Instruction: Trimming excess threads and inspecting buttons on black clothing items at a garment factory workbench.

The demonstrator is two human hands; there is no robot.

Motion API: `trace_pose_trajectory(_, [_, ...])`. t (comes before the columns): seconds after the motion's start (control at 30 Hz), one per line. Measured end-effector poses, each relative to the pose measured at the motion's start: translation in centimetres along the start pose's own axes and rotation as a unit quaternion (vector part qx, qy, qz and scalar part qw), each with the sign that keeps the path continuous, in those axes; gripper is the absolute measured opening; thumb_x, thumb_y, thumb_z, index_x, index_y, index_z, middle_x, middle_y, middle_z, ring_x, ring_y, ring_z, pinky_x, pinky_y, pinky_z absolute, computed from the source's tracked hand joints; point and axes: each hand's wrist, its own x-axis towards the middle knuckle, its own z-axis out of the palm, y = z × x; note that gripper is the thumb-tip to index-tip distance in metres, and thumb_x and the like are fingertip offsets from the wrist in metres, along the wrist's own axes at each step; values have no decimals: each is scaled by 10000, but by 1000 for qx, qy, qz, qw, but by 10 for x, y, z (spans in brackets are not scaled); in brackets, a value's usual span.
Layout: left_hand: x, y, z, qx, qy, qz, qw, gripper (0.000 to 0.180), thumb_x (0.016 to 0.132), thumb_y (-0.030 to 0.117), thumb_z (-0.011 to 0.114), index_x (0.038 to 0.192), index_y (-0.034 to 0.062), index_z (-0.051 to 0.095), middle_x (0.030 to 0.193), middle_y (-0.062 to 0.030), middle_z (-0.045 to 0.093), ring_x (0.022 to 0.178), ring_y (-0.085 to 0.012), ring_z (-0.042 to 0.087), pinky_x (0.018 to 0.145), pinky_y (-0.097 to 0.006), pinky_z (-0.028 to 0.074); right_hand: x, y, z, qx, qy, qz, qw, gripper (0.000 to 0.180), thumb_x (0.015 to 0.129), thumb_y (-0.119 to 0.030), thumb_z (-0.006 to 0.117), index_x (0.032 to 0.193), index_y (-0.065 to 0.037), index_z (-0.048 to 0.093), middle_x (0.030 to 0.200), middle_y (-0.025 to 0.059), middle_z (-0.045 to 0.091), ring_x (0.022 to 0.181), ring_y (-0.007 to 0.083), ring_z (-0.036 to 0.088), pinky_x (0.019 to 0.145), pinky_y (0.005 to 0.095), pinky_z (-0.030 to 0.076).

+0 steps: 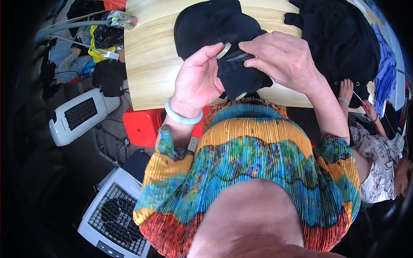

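My left hand (198, 77) grips a fold of black cloth (241, 79) and pinches a round pale button (223, 50) against it with the thumb. My right hand (282, 58) presses on the same cloth from the right, fingers closed around a small dark tool (239, 56) beside the button. A pale green bangle (183, 116) sits on my left wrist. The cloth runs up into a larger black garment (211, 23) lying on the light wooden table (150, 56).
A second heap of black garments (340, 38) lies at the table's right, with blue cloth (385, 69) beyond. Another person's hands (346, 90) work at the right edge. A red stool (144, 124), a white heater (79, 114) and a white fan unit (114, 219) stand on the floor.
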Motion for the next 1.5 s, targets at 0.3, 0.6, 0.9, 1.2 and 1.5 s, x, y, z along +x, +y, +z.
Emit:
trace_pose_trajectory(0.3, [1,-2,-1,23,12,-13,1000,311,850,213,390,1073,9,463,1030,-110,548,952,-210,534,854,-336,408,-3,0,3,26,7,18,999,170,680,-188,633,806,-80,594,694,19,561,606,175,553,515,260,439])
trace_pose_trajectory(0.6, [1,2,1,38,38,24,998,291,848,213,402,1057,28,481,1043,-99,546,962,-208,528,855,-338,404,-7,-6,-2,86,-32,103,990,209,706,-202,617,852,-57,580,686,51,555,598,201,549,522,273,437])
trace_pose_trajectory(0.9, [2,-2,5,52,48,38,997,284,851,214,404,1057,35,486,1029,-86,554,955,-204,530,837,-333,413,-7,-9,0,74,-24,137,988,184,714,-193,613,832,-55,585,697,55,568,611,205,566,523,269,444])
trace_pose_trajectory(1.2, [2,0,6,60,59,48,995,259,852,211,405,1021,43,506,996,-85,567,918,-198,550,788,-323,443,-6,-15,-3,107,-14,188,976,174,712,-168,622,835,-50,583,712,63,575,608,196,575,516,254,443])
trace_pose_trajectory(1.5, [6,-4,1,75,72,57,993,254,848,210,412,1022,47,501,997,-82,562,917,-199,545,783,-325,438,-11,-14,2,90,-25,176,980,196,709,-183,618,848,-50,577,715,72,571,575,224,557,488,274,430])
